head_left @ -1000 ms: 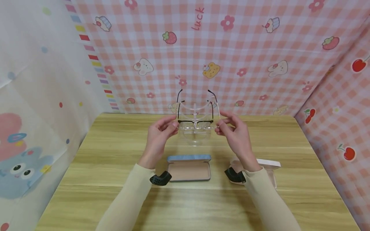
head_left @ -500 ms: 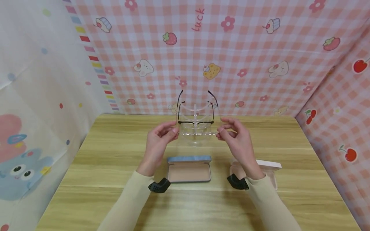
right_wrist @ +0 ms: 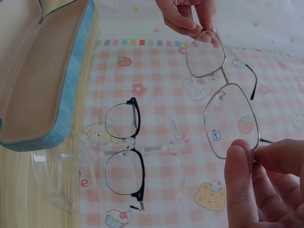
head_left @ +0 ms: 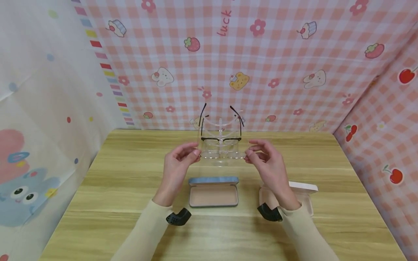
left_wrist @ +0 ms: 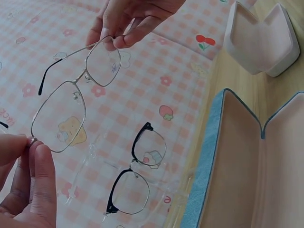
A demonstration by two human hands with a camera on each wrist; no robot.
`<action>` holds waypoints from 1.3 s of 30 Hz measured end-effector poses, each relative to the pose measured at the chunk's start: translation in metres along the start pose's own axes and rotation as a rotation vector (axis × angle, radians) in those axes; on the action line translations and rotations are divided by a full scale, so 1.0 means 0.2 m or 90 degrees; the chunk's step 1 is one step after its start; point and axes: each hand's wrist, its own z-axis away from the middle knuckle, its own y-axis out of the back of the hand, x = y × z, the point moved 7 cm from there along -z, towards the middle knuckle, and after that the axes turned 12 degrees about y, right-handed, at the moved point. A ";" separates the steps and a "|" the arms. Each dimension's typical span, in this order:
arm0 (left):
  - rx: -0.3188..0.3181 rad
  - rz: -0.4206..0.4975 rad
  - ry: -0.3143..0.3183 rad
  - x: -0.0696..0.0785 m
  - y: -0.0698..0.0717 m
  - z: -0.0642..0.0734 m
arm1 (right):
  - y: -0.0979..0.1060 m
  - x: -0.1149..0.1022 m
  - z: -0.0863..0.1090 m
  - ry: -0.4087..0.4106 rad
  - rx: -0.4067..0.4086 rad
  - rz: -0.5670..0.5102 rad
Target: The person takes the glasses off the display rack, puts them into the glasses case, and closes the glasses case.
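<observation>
Thin metal-rimmed eyeglasses (left_wrist: 81, 76) are held between both hands, temples pointing away from the person. My left hand (head_left: 177, 163) pinches one hinge corner between thumb and fingers. At the opposite corner, my right hand (head_left: 268, 161) pinches the frame the same way. A small sticker (right_wrist: 216, 135) shows on one lens. Behind them, a second pair of glasses with black upper rims (head_left: 212, 139) sits on a clear display stand (head_left: 220, 125). In the head view the held pair overlaps the stand's lower part.
An open blue glasses case (head_left: 213, 180) with a beige lining lies between the forearms. An open white case (head_left: 303, 186) stands under the right wrist, partly hidden by it. The wooden table (head_left: 130, 174) ends at a pink checked cloth (head_left: 277, 54).
Both hands have drawn the metal-rimmed glasses down and toward the person, away from the black-rimmed pair. The held frame has tilted, and its right temple tip has shifted inward.
</observation>
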 end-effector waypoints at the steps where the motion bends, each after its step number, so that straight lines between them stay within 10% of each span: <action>1: 0.000 -0.001 -0.001 0.00 0.00 0.00 | 0.00 0.00 0.01 0.003 -0.002 0.003; 39: 0.010 -0.022 -0.016 -0.07 0.01 0.09 | -0.01 -0.01 0.13 0.038 -0.015 0.080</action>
